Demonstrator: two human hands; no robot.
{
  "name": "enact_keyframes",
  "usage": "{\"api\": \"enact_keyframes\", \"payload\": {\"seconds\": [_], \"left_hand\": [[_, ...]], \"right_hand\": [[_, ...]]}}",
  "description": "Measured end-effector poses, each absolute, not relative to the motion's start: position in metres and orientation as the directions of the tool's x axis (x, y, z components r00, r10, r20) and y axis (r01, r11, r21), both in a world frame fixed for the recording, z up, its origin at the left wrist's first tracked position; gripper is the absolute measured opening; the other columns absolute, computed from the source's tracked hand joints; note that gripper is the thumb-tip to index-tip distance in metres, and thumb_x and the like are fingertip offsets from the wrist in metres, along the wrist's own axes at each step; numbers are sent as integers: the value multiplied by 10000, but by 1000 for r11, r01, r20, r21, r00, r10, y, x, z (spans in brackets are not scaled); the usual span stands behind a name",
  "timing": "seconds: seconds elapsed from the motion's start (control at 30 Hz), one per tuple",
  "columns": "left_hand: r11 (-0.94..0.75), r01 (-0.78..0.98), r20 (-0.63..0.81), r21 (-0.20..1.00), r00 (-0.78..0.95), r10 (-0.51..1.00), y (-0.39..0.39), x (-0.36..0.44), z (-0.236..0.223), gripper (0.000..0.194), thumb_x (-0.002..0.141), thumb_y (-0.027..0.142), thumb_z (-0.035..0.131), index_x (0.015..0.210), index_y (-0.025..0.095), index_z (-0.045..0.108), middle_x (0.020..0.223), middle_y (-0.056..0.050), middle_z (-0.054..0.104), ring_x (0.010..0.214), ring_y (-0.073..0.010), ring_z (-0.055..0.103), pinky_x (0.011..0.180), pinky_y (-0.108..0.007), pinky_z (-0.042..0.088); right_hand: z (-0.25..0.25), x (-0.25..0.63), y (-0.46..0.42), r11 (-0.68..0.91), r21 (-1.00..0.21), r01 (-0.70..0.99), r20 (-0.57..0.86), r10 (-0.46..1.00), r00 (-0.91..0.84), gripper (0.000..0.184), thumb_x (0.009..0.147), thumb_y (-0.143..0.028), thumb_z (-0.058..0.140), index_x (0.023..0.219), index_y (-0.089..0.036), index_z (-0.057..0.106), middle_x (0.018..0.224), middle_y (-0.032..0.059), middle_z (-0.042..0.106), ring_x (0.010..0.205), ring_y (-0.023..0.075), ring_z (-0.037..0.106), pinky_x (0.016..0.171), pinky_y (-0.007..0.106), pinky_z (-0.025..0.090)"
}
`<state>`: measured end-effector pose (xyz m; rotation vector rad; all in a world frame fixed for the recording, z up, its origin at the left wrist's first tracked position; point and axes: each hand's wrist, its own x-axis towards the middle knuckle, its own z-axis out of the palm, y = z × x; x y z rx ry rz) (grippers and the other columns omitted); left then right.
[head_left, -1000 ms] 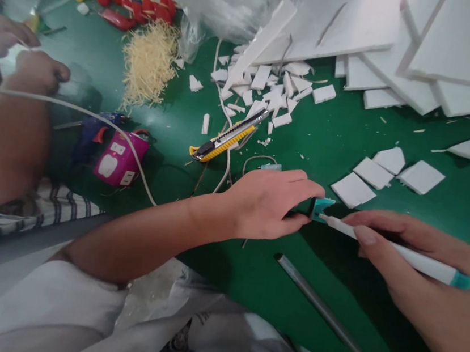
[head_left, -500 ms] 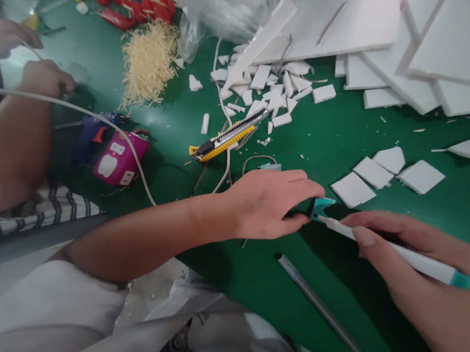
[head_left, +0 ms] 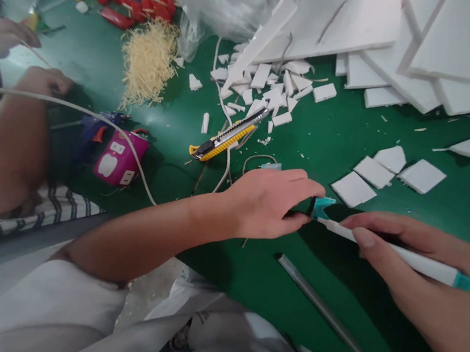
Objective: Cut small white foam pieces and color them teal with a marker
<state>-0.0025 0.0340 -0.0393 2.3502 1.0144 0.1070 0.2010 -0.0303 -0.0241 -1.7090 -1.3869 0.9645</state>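
Between the thumb and fingers of my left hand [head_left: 268, 206] is a small black-edged piece with a teal part [head_left: 322, 206] sticking out on the right; its exact kind I cannot make out. My right hand [head_left: 416, 267] grips a white pen [head_left: 425, 263] with a teal end, its tip touching or very close to the teal part. Below lies a grey metal tube [head_left: 319, 305]. Beyond my hands are several cut white foam pieces [head_left: 353, 189] and a yellow utility knife [head_left: 229, 135] with its blade out.
White foam boards [head_left: 469, 45] are stacked at the back right, with foam scraps [head_left: 267, 88] beside a clear plastic bag [head_left: 226, 3]. A heap of thin wooden sticks [head_left: 148, 62], a purple box [head_left: 121, 157] and a white cable [head_left: 76, 106] lie left, near another person's hands [head_left: 45, 81].
The pen and my right hand have shifted very slightly, the tip moving a little down and right on the teal part. My left hand stays in place.
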Motion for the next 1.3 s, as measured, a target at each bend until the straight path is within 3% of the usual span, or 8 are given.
{"api": "enact_keyframes", "payload": {"seconds": [0.23,0.4,0.63,0.8,0.93,1.03,1.17,1.3], "left_hand": [[-550,645,-153,531,711,686,34,-3,-40,275,913,266,606,1185,224,616,897,5,625,805,-138,618,689,-238,426],[-549,646,-152,531,709,688,35,-2,-38,264,915,258,593,1176,223,616,895,7,625,804,-138,615,678,-239,418],[-546,644,-157,536,712,685,34,-2,-37,258,917,256,587,1171,221,618,893,5,625,789,-138,610,660,-242,403],[-549,648,-164,528,712,683,35,-2,-37,264,923,268,581,1182,223,611,890,1,625,805,-144,617,657,-242,405],[-544,655,-179,524,709,682,35,-1,-37,272,918,263,590,1188,230,607,908,6,626,805,-141,618,659,-242,405],[-539,657,-179,526,706,685,35,-1,-36,256,920,256,586,1173,224,614,893,8,618,794,-138,610,659,-243,400],[-542,651,-178,531,711,680,35,-1,-36,266,920,269,586,1180,223,611,897,4,620,802,-146,614,655,-249,400],[-545,647,-170,534,713,681,35,-2,-38,267,924,267,578,1187,225,607,901,-1,625,814,-149,622,673,-247,414]], "right_hand": [[-17,200,-30,-216,-846,488,-174,976,131,107,774,-352,720,687,-290,732,719,-34,746,564,135,639,533,259,512],[-19,202,-31,-219,-877,428,-171,974,148,54,740,-346,745,703,-305,749,751,-38,759,669,166,697,657,277,571],[-22,202,-29,-211,-869,448,-165,976,141,88,744,-389,742,732,-304,761,784,-23,772,734,207,730,699,318,605],[-20,202,-29,-227,-855,466,-182,973,140,121,756,-404,729,702,-296,744,748,-22,763,676,201,711,659,322,596],[-22,202,-29,-196,-886,419,-141,977,158,99,731,-402,760,733,-303,762,751,-25,764,769,222,737,760,335,607],[-22,201,-29,-221,-880,421,-175,974,146,100,734,-398,755,708,-301,757,717,-20,750,742,224,735,708,332,610],[-23,200,-29,-208,-896,393,-144,972,187,53,734,-371,756,726,-320,762,770,-37,760,756,208,730,754,324,604],[-23,199,-30,-220,-894,390,-155,969,192,65,722,-371,759,685,-318,752,708,-47,739,630,170,681,628,290,570]]}}
